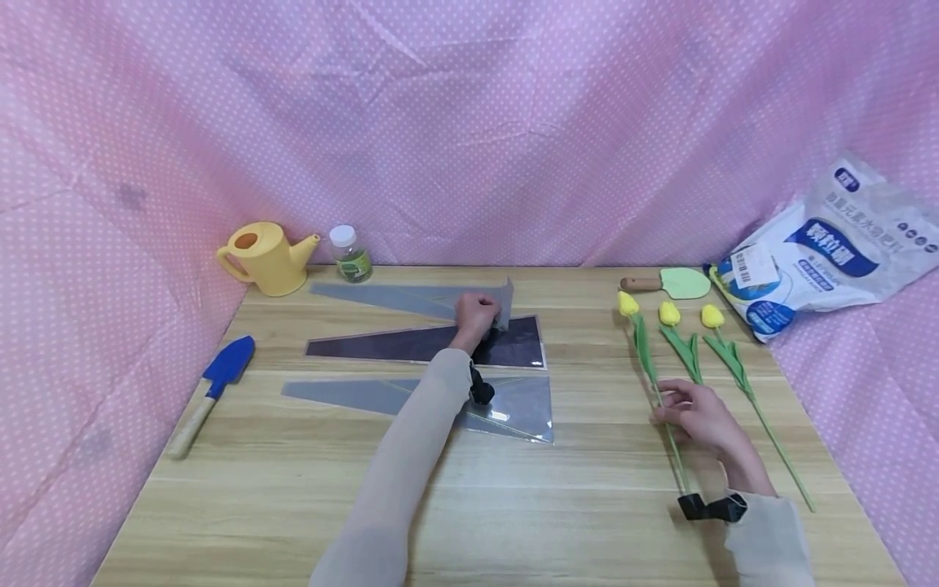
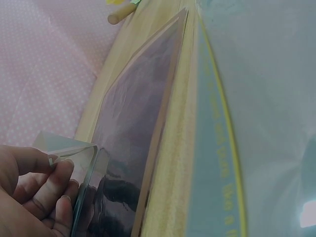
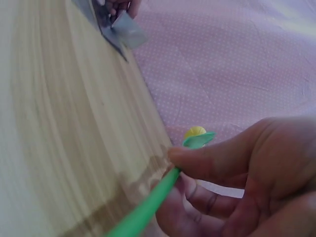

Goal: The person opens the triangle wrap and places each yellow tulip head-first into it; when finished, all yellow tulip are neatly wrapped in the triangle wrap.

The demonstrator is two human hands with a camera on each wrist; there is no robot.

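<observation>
My left hand [image 1: 475,316] pinches the raised wide end of the far grey, see-through tapered sleeve [image 1: 381,295]. In the left wrist view, thumb and fingers hold its lifted clear edge [image 2: 76,154]. Nearer lie a dark tapered sleeve [image 1: 381,346] and another grey sleeve [image 1: 337,391] with yellow lines. At the right, my right hand [image 1: 700,420] pinches the green stem of an artificial yellow tulip [image 1: 644,350]; the right wrist view shows the stem [image 3: 148,207] between thumb and fingers. Beside it lie two more yellow tulips [image 1: 688,352] [image 1: 737,371], one partly hidden by the hand.
A yellow watering can [image 1: 271,261] and a white-capped bottle [image 1: 354,259] stand at the back left. A blue trowel [image 1: 231,360] lies at the left edge. At the back right are a green trowel [image 1: 685,283] and a white printed bag [image 1: 822,253]. Pink dotted cloth [image 1: 469,130] surrounds the table.
</observation>
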